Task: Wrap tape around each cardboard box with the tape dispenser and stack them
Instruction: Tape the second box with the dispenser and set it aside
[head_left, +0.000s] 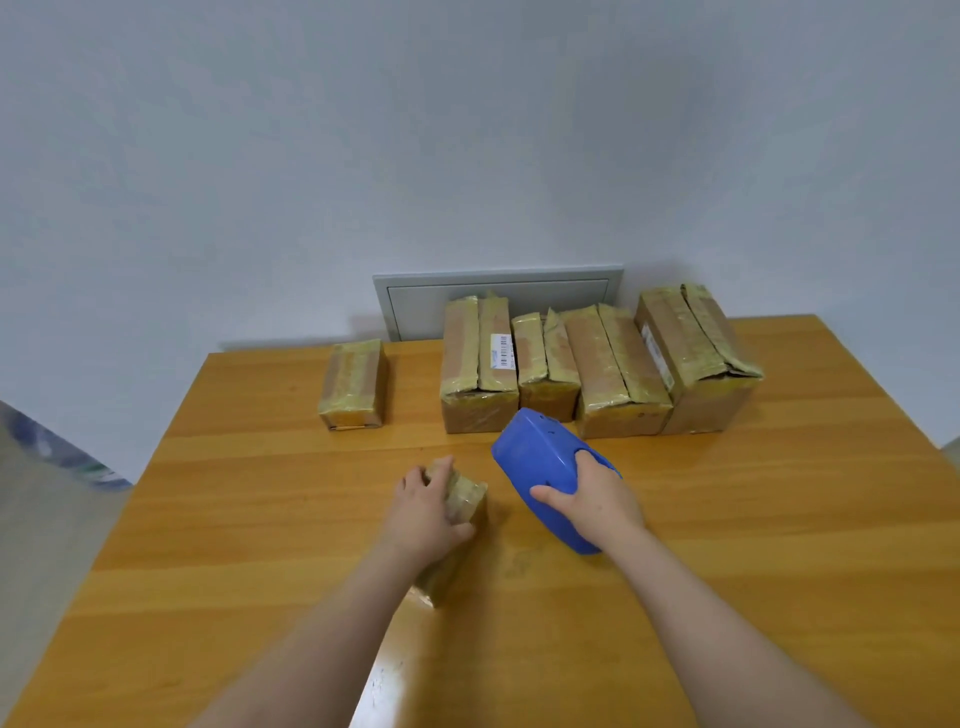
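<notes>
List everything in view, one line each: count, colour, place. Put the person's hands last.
table: one, orange-brown wood, lower frame.
row of boxes: four, brown under yellowish tape, table's far edge.
lone box: one, brown, taped, left of the row.
small box: one, brown, taped, near the table's centre.
tape dispenser: one, blue, right of the small box.
wall panel: one, grey, behind the row.
blurred object: one, blue and white, left edge.
left hand: one, grips the small box.
right hand: one, holds the tape dispenser.
</notes>
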